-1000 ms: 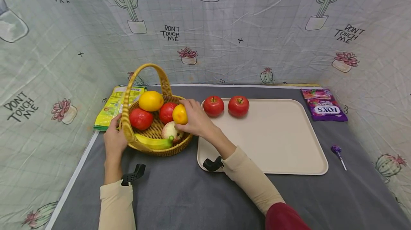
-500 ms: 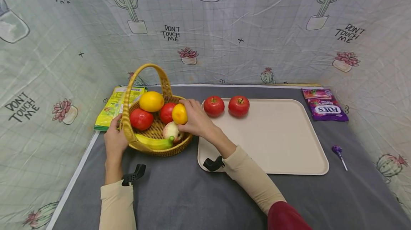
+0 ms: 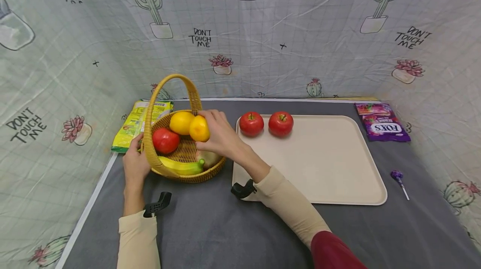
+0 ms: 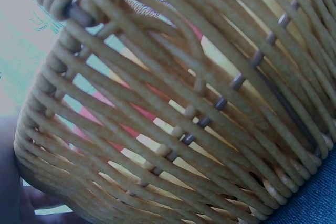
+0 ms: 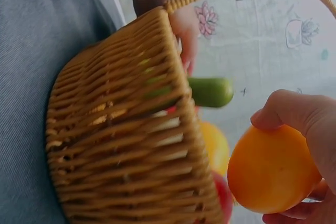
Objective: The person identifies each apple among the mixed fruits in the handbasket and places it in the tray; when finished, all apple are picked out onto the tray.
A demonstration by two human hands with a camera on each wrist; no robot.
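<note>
A yellow wicker basket (image 3: 193, 177) with a tall arched handle stands at the left of the table. My left hand (image 3: 135, 164) grips its left side; in the left wrist view woven cane hides most of that hand (image 4: 10, 177). Over the basket's right half, my right hand (image 3: 219, 135) holds a round yellow-orange fruit (image 3: 199, 128) between thumb and fingers, seen large in the right wrist view (image 5: 273, 169). Inside lie a yellow fruit (image 3: 181, 123), a red fruit (image 3: 165, 140), a banana (image 3: 182, 166) and a pale fruit (image 3: 210, 159), partly covered by my right hand.
Right of the basket lies a beige tray (image 3: 312, 164) with two red apples (image 3: 251, 124) at its back left corner. A purple candy bag (image 3: 385, 125) and a lollipop (image 3: 397, 176) are farther right. A yellow-green packet (image 3: 127, 131) lies behind the basket.
My right hand has moved left and slightly back with the yellow-orange fruit. The other yellow fruit has shifted right and forward, and the second red fruit is now hidden. My left hand stays put.
</note>
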